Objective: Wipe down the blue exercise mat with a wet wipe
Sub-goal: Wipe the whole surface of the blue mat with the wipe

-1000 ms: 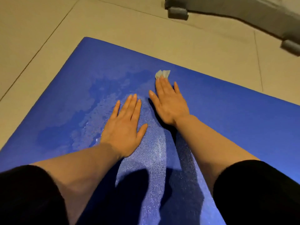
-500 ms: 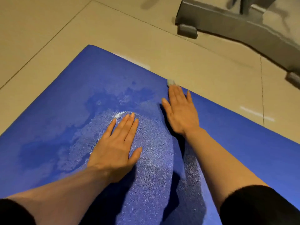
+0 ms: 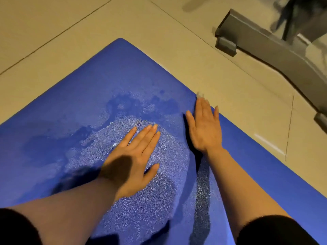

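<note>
Though blurred, wipe (image 3: 200, 94) beneath right hand (image 3: 206, 128).

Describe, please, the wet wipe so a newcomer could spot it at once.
Start at the large blue foam exercise mat on the beige tiled floor. Follow its right edge to the flat right hand. The small pale crumpled wet wipe peeks out beyond its fingertips, the only whitish thing on the mat.

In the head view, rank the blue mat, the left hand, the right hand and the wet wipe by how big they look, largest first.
1. blue mat, by far the largest.
2. left hand and right hand: alike in real size; the left looks bigger only because it is nearer the camera, so unranked.
3. wet wipe, a blurred sliver beyond the right fingertips.
</note>
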